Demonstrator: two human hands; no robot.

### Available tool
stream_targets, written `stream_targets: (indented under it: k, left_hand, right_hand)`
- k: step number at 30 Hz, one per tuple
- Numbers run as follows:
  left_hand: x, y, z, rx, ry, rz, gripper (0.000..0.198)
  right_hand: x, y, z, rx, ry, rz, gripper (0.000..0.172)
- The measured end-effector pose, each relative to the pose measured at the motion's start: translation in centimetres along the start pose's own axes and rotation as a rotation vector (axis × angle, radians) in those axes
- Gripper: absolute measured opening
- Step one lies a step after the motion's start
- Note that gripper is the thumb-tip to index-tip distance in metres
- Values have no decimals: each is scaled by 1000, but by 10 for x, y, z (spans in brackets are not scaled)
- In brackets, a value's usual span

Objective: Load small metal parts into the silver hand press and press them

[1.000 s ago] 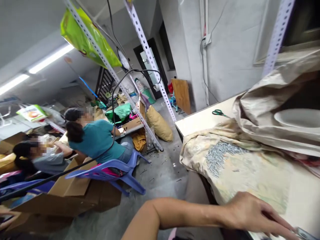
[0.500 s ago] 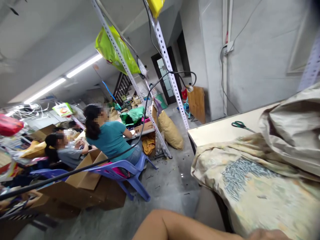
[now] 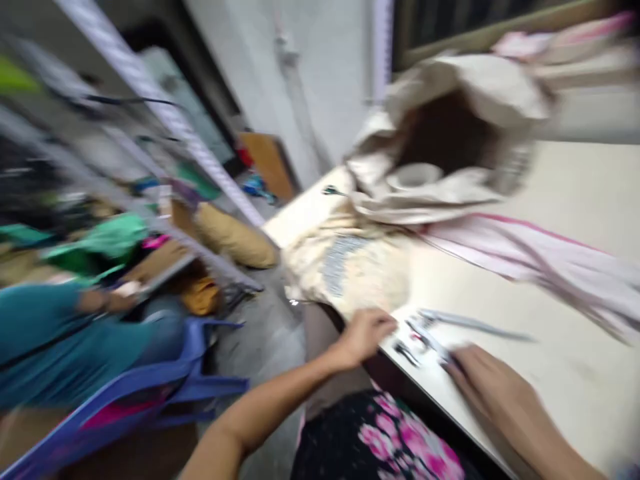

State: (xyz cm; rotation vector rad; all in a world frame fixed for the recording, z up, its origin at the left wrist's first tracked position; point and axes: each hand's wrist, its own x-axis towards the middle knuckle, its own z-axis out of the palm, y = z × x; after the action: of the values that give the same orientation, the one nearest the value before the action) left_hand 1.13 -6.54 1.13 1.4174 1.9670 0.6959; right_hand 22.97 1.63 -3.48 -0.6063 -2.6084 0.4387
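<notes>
In the blurred head view, my left hand (image 3: 367,333) is at the near table edge, beside the stained cloth (image 3: 387,273). Its fingers are curled together; whatever they may hold is hidden. My right hand (image 3: 493,383) lies over the table, its fingers closed at one arm of a silvery plier-like hand tool (image 3: 433,340). The tool's other long handle (image 3: 480,325) stretches away to the right. Between my hands is a small dark-and-silver piece (image 3: 407,353), too smeared to name. A pile of small grey metal pins or screws (image 3: 337,263) lies on the cloth.
A big open paper sack (image 3: 515,100) with a white roll-like rim (image 3: 415,175) stands behind the cloth. Scissors (image 3: 333,191) lie near the far edge. Pink-and-white fabric (image 3: 530,257) crosses the table. Left are a person in teal (image 3: 65,340), a blue chair (image 3: 150,380) and metal posts (image 3: 175,120).
The view has swung right and down towards the table. Both my hands and the silvery tool now show; before, only one bent arm and part of a hand were visible.
</notes>
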Motion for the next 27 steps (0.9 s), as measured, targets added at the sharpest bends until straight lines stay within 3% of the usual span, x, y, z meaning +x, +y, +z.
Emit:
stream_targets:
  k: [2,7,16,27]
  left_hand:
    - [7,-2,-1,-126,21,-69,19]
    - [20,6,-1,-167,-35,-66,24]
    - [36,11,5,47,-178,-122,26]
    - [57,15,-1,228,-380,-114,31]
  right_hand:
    - [-5,0,-6,-87,-78,53,25]
    - [7,12,-2,-213,-94,89,22]
    - [2,10,0,-186,-38,69,13]
    - [3,10,0,-150,-105,119,13]
